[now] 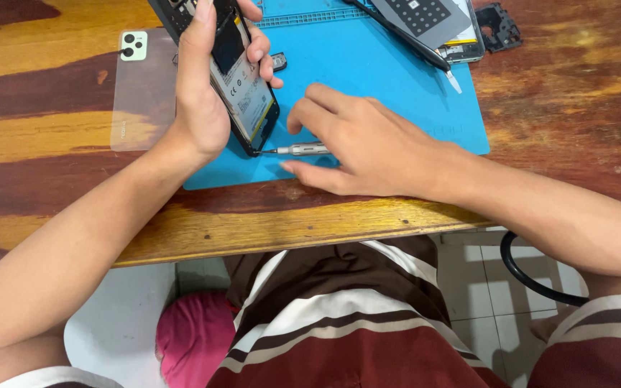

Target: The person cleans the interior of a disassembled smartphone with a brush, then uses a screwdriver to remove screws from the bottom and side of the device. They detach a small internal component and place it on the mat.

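Note:
My left hand (206, 79) grips an opened smartphone (242, 90) with its back cover off, tilted on its lower corner over the blue work mat (389, 86). Its battery and inner parts face me. My right hand (364, 144) holds a small silver screwdriver (303, 149) lying almost flat, its tip touching the phone's bottom corner.
A clear phone back cover (141, 90) with a camera cutout lies left of the mat on the wooden table (562, 108). At the top right sit a grey panel (425, 18), black tweezers (415, 43) and a black plastic frame piece (499, 27). A black cable (533, 276) loops below the table edge.

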